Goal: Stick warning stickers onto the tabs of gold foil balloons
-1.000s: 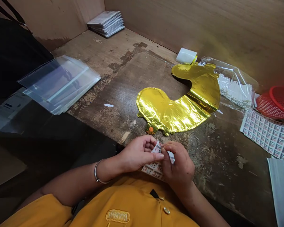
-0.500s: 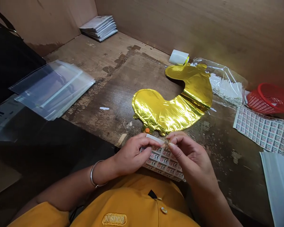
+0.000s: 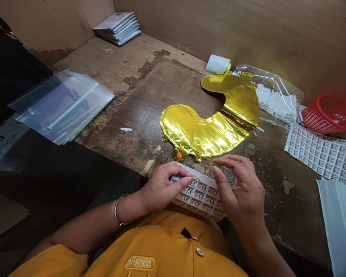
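My left hand pinches the upper left part of a sticker sheet printed with rows of CE marks and red circle signs. The sheet lies slanted at the table's near edge, against my yellow top. My right hand is raised over the sheet's right end, thumb and forefinger apart. Whether a small sticker clings to a fingertip, I cannot make out. Just beyond both hands lies a flat gold foil balloon, curved and creased across its right part. An orange dot marks a tab on its near edge.
Clear plastic sleeves overhang the table's left edge. A stack of folded papers stands in the back corner. On the right are a bag of white sticks, a red basket, another sticker sheet and pale sheets.
My right hand's thumb and forefinger have parted and moved slightly right, away from the sticker sheet. My left hand keeps its hold. The view has shifted slightly.
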`<state>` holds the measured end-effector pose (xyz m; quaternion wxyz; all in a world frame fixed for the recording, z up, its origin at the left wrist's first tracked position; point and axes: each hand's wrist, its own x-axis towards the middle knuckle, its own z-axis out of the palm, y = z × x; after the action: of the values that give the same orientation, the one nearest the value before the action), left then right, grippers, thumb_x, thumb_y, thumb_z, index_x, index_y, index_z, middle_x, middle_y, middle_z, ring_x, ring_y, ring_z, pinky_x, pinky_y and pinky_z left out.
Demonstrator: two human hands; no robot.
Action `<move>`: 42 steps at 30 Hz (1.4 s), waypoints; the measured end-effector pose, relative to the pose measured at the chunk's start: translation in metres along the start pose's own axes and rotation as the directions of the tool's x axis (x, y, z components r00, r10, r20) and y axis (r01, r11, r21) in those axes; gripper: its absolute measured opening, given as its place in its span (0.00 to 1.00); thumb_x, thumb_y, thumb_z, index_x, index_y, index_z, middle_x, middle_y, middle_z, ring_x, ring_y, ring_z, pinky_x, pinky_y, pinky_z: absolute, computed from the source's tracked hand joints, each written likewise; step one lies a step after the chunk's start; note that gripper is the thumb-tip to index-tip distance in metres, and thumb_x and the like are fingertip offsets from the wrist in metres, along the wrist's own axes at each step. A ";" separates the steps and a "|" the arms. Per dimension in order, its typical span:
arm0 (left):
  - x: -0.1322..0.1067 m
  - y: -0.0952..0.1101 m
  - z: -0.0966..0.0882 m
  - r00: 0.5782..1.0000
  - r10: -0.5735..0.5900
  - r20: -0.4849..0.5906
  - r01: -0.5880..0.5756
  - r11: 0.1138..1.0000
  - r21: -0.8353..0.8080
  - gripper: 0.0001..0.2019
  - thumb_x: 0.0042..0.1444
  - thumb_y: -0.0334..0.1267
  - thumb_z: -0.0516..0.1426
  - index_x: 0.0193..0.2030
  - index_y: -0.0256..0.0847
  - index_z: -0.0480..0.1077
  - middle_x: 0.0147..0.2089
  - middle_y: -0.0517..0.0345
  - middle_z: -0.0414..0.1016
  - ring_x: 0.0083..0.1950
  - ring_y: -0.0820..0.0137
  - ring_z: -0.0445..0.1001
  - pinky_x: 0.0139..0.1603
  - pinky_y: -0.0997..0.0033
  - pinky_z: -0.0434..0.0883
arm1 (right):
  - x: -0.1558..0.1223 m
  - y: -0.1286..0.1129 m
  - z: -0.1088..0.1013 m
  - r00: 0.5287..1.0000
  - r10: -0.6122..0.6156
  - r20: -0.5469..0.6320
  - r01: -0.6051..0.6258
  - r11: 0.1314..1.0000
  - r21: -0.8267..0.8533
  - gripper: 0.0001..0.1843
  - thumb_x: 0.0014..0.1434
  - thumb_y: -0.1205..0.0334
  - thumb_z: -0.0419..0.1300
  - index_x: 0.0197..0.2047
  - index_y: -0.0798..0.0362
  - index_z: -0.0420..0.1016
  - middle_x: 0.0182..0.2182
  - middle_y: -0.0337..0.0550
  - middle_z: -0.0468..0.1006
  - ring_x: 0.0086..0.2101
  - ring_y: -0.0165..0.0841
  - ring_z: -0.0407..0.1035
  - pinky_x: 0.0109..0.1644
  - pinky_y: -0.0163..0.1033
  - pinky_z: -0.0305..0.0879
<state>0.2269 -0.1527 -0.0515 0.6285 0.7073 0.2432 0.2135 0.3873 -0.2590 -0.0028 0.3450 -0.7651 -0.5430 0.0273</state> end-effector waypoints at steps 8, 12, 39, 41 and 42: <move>-0.001 -0.004 0.004 0.998 0.034 -0.045 -0.035 0.999 -0.007 0.07 0.60 0.36 0.58 0.33 0.37 0.76 0.32 0.58 0.74 0.35 0.73 0.72 0.38 0.75 0.68 | -0.001 -0.007 0.000 0.956 -0.023 0.291 -0.008 0.995 0.104 0.02 0.60 0.63 0.60 0.35 0.49 0.75 0.35 0.43 0.73 0.41 0.37 0.67 0.42 0.41 0.65; -0.004 -0.006 0.001 0.998 0.050 -0.028 -0.049 0.999 0.019 0.12 0.58 0.35 0.59 0.50 0.41 0.73 0.40 0.57 0.78 0.40 0.70 0.75 0.43 0.72 0.72 | 0.003 -0.006 -0.008 0.964 0.008 0.266 -0.050 0.987 0.150 0.02 0.60 0.64 0.61 0.35 0.49 0.75 0.36 0.43 0.73 0.41 0.36 0.68 0.42 0.41 0.65; 0.012 -0.026 -0.030 0.914 0.330 0.235 -0.404 0.696 0.594 0.03 0.59 0.31 0.55 0.34 0.39 0.68 0.59 0.54 0.74 0.66 0.58 0.65 0.71 0.42 0.35 | 0.073 0.034 0.059 0.930 0.084 0.357 -0.151 0.975 0.163 0.09 0.57 0.59 0.59 0.27 0.51 0.73 0.29 0.42 0.74 0.33 0.34 0.67 0.40 0.41 0.62; 0.012 -0.026 -0.030 0.916 0.325 0.237 -0.401 0.696 0.596 0.03 0.59 0.31 0.55 0.35 0.39 0.69 0.59 0.54 0.74 0.66 0.57 0.65 0.71 0.42 0.35 | 0.071 0.033 0.060 0.936 0.047 0.348 -0.099 0.986 0.132 0.08 0.57 0.61 0.59 0.26 0.51 0.73 0.30 0.42 0.74 0.36 0.35 0.67 0.43 0.42 0.61; 0.012 -0.027 -0.029 0.915 0.325 0.238 -0.402 0.695 0.597 0.03 0.59 0.31 0.55 0.35 0.39 0.69 0.59 0.54 0.74 0.66 0.57 0.65 0.71 0.42 0.35 | 0.071 0.033 0.061 0.936 0.049 0.348 -0.098 0.987 0.126 0.08 0.57 0.61 0.59 0.27 0.51 0.73 0.31 0.42 0.74 0.36 0.35 0.67 0.44 0.42 0.61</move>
<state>0.2163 -0.1198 -0.0747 0.3108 0.9219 0.1198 0.1980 0.4176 -0.1746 -0.0438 0.2968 -0.7420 -0.5626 0.2118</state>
